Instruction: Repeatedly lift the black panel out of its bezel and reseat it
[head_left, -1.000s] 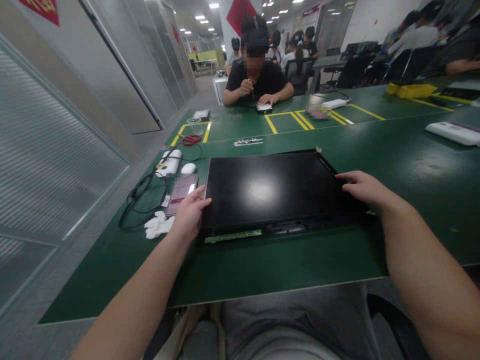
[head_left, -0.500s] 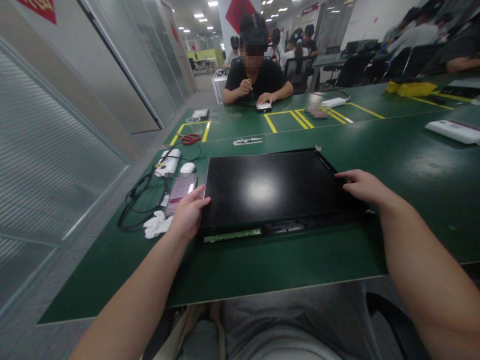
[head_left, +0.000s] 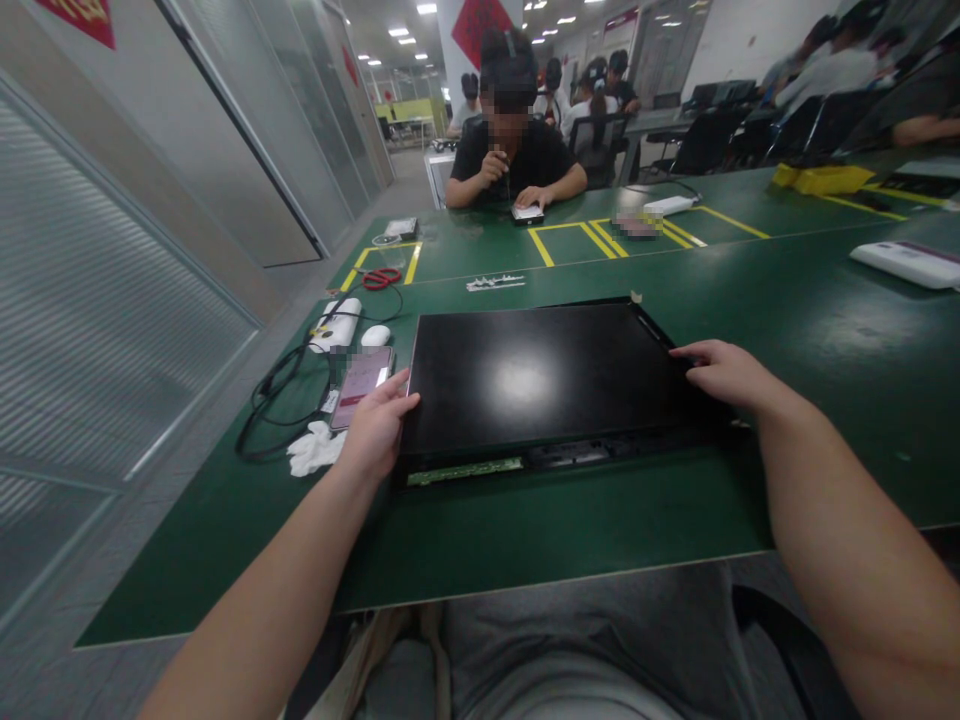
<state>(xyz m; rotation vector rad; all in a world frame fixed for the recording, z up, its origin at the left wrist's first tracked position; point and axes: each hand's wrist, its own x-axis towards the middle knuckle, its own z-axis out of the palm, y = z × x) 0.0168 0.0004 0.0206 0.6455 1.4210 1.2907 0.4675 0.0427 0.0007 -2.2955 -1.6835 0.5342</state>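
Seeing, since half a second ago, a slight lift of a co-worker's raised hand point(head_left: 494, 168), at twelve o'clock across the green table point(head_left: 555, 540). Keeping both own hands in place around the LCD panel point(head_left: 517, 400), lying face up at clock centre, over a black frame point(head_left: 654, 328) exposed along one to five o'clock. At nine o'clock, pinching the panel's edge with the left hand point(head_left: 375, 425), thumb over the face, other fingertips hidden. At three o'clock, touching the frame's rim with the right hand point(head_left: 727, 375), index extended, thumb just beside; cannot tell of any grip underneath. At seven o'clock, showing a green circuit board strip point(head_left: 465, 472) along the near edge. Beyond the left hand, near nine, a smartphone point(head_left: 364, 390); below it, toward eight, a crumpled white glove point(head_left: 311, 450).
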